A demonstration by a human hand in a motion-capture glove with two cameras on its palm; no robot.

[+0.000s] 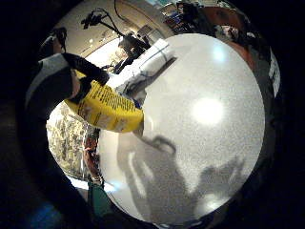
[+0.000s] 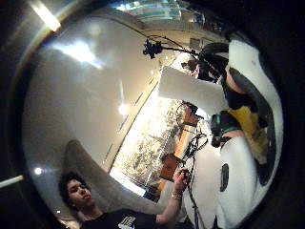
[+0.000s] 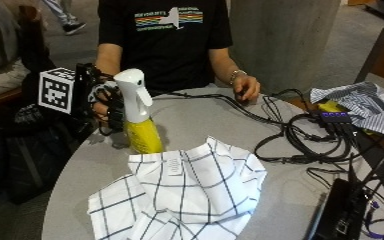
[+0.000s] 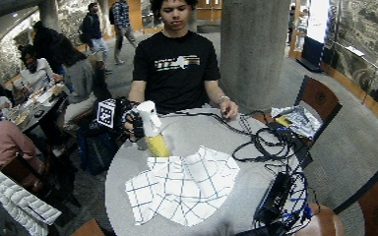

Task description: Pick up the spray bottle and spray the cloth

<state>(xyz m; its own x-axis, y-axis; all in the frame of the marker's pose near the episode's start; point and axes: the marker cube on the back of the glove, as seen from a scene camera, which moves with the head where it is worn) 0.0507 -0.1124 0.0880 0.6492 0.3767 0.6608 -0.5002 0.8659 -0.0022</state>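
In the outside view, my gloved right hand (image 3: pixel 105 102) grips the neck of a spray bottle (image 3: pixel 139 117), which has a white trigger head and a yellow body. The bottle stands upright at the table's left side, its nozzle pointing right, just behind a white cloth (image 3: pixel 185 200) with dark grid lines. That cloth lies crumpled on the round grey table (image 3: pixel 198 125). The little finger side palm view shows the yellow body (image 1: pixel 107 107) close to the palm and the cloth (image 1: pixel 150 59) beyond it. I cannot tell whether the bottle's base touches the table. The white head (image 2: pixel 243 181) fills one side of the thumb side palm view.
The person's bare left hand (image 3: pixel 246 90) rests on the table's far side by black cables (image 3: pixel 298 135). A black device (image 3: pixel 338 210) lies at the front right. A striped shirt (image 3: pixel 362 102) lies at the right, and a concrete pillar (image 3: pixel 282 40) stands behind.
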